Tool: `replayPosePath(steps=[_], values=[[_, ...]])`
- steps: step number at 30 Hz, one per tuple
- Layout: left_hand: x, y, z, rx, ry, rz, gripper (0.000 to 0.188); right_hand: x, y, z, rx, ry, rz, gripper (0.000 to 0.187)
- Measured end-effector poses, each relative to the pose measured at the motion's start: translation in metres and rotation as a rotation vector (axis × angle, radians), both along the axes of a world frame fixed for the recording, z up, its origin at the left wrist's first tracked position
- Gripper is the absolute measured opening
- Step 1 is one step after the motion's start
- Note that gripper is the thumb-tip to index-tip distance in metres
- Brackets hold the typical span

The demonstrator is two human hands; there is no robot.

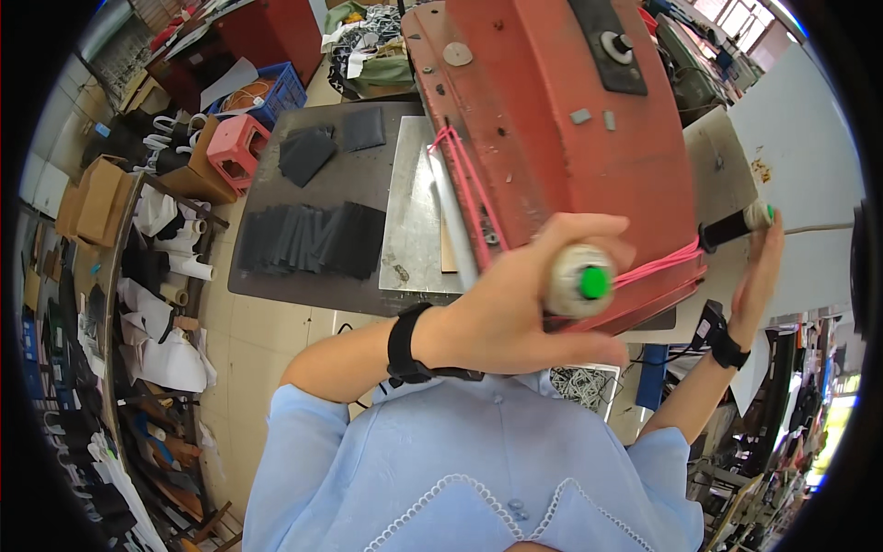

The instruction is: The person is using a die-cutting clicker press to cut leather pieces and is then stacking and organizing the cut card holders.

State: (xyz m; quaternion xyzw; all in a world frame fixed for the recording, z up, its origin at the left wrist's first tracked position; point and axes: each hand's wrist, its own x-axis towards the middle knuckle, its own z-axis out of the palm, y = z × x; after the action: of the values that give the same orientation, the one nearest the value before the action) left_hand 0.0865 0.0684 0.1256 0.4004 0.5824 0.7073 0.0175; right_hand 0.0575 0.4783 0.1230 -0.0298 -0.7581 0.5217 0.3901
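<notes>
My left hand [515, 299] is beside a pale wrapped handle [564, 285] with a green button [594, 281] on its end. Thumb and fingers are spread on either side of this handle, not closed round it; some fingertips behind it are hidden or blurred. At the right, my right hand [760, 269] is raised with straight fingers, its palm against the end of a black handle [725, 230], which has a pale wrapped tip. Both handles belong to a red machine head [589, 166]. Pink cord [658, 264] is tied round its front.
Under the head's left side lies a metal plate [405, 212]. Black flat pieces [313, 237] are fanned out on a dark table [267, 175], with smaller stacks behind. A pink stool [237, 147], a blue crate [280, 92] and a crowded rack [129, 267] stand at left. A white panel [800, 138] is at right.
</notes>
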Motion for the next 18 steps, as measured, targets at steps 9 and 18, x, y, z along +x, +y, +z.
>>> replayPosePath(steps=[9,18], values=[[0.016,-0.086,0.013,0.064,-0.293,0.319,0.085,0.02,-0.127,0.024,-0.354,0.09,0.238,0.057],[0.009,-0.11,0.0,0.237,-0.356,0.263,0.05,0.021,-0.124,0.007,-0.507,0.049,0.422,0.034]])
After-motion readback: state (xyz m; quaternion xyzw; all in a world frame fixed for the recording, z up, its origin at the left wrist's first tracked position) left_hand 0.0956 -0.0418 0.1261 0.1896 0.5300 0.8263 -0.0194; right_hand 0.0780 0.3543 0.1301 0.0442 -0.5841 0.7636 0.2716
